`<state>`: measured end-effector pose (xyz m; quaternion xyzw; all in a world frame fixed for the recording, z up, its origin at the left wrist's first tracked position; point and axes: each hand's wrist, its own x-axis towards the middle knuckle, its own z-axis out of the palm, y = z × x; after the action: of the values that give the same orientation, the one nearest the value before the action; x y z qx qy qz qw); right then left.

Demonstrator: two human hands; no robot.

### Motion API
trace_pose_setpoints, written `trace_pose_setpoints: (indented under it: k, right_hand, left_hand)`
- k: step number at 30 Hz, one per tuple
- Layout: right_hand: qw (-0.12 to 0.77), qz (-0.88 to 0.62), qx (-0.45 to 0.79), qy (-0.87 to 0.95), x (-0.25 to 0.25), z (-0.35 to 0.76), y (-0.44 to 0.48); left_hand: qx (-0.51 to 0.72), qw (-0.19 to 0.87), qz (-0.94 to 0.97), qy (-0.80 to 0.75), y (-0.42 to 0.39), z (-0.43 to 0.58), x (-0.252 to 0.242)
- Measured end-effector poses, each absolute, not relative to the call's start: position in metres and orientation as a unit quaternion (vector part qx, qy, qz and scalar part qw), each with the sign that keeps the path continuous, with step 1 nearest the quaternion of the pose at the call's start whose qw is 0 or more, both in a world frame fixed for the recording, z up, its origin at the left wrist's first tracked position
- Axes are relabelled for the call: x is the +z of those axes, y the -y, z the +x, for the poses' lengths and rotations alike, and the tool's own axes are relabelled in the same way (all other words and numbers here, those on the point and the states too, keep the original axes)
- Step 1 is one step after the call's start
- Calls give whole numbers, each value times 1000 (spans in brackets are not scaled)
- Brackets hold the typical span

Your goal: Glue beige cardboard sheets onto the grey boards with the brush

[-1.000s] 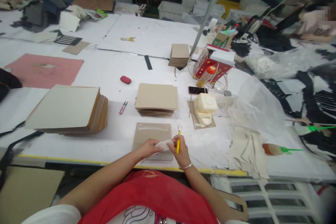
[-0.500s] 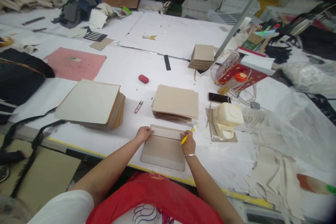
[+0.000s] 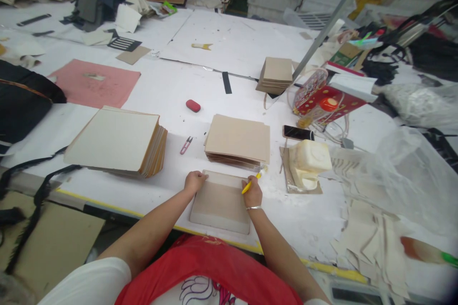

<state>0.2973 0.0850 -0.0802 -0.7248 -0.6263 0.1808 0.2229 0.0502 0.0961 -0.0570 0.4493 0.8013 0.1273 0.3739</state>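
A tan square panel [image 3: 222,202] lies flat on the white table [image 3: 171,90] right in front of me. My left hand [image 3: 194,182] presses with closed fingers on the panel's far left corner. My right hand [image 3: 252,194] rests at the far right corner, closed round a yellow brush [image 3: 251,183] whose pale tip points up and right. Just beyond the panel sits a stack of tan sheets [image 3: 239,139].
A thick pile of cream boards [image 3: 118,140] lies to the left, with pink snips [image 3: 186,145] and a red oval object [image 3: 193,105] nearby. To the right sit a pale glue block [image 3: 308,161], a phone [image 3: 297,132], a red box [image 3: 324,97], paper scraps [image 3: 372,243] and clear plastic [image 3: 404,176].
A second ago both hands held a pale strip above the near edge of the panel. They have since moved to the far corners and lie on the panel; the view shifted left.
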Motion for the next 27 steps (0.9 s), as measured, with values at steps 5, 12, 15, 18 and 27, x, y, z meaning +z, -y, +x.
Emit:
trace_pose_setpoints:
  k: [5,12,15,18,27]
  right_hand:
    - [218,-719,170,637,-80,297,-85]
    - [201,-700,140,671,-82,296,-88]
    - [201,-702,106,675,-76,300,-88]
    - [207,-717,76,661,-65,312,-82]
    - [295,-641,110,700,-42,329,-29]
  left_hand:
    - [122,362,458,-802,-95,52,-58]
    - [111,346,466,-807,-94,56,-49]
    - [95,316,471,-818,-91,51,-42]
    - [99,240,517,-816,-72,38,-25]
    - [283,-153,669,-670,-5,-78,94]
